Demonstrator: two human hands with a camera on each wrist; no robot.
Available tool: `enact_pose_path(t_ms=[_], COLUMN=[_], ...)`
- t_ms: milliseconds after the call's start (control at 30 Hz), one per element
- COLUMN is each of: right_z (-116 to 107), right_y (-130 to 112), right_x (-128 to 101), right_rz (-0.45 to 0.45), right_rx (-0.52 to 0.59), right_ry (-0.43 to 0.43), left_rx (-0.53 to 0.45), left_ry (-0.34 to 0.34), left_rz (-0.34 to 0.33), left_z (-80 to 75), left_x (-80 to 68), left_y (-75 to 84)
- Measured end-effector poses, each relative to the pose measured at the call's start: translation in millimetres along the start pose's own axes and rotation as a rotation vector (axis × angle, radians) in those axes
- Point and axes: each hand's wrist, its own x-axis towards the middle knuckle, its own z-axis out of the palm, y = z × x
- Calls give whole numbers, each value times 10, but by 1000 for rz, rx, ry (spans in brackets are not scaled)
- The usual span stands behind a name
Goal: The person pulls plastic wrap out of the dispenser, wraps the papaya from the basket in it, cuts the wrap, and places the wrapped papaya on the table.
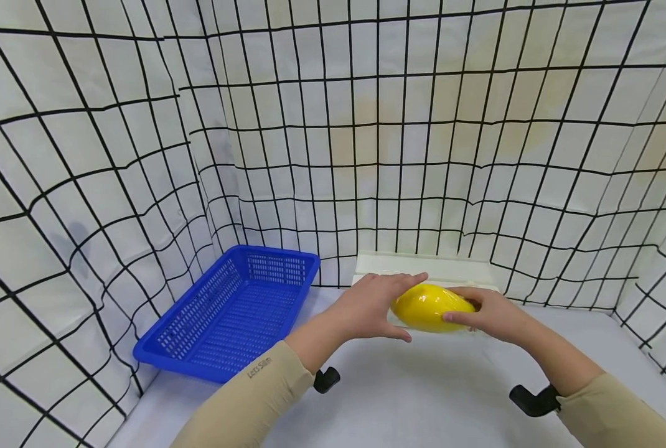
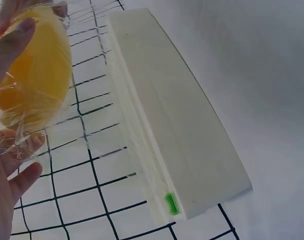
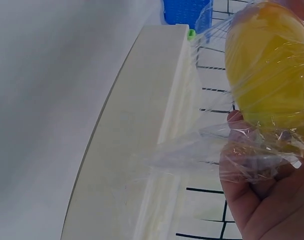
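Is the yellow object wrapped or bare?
Wrapped, at least partly: clear film creases across the yellow object and extends loosely past the right hand.

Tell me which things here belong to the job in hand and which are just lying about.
Probably in the job:
yellow fruit-shaped item, gripped by the right hand
clear film around it
long white box

Seemingly just about:
blue basket
black wire mesh

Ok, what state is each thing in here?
Yellow fruit: wrapped in film, held up between the hands.
Clear film: wrinkled, one part trailing loose.
White dispenser: lying flat; can't tell whether its cover is closed.
Green slider: at the dispenser's basket-side end.
Blue basket: upright, open-topped.
Left hand: fingers spread.
Right hand: gripping the wrapped fruit.
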Motion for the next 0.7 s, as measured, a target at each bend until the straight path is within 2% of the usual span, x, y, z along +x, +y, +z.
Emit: enact_pose_path(t_ms=[133,333,500,600,700], right_z=[1,-30,-54,-98,-154], right_y=[28,73,95,91,76], right_x=[56,114,155,150,101], right_rz=[1,8,-10,15,29], right_rx=[49,72,50,18,-29], right_ry=[-30,-68,-80,-61,10], left_rx=[33,-3,-70,-99,-119], left_ry=[-32,18,34,38,37], left_rz=[19,43,21,14,12], left_z=[80,223,286,305,319], left_x=[55,104,107,112,121], left_y=[-13,-66,-107,-121,-129])
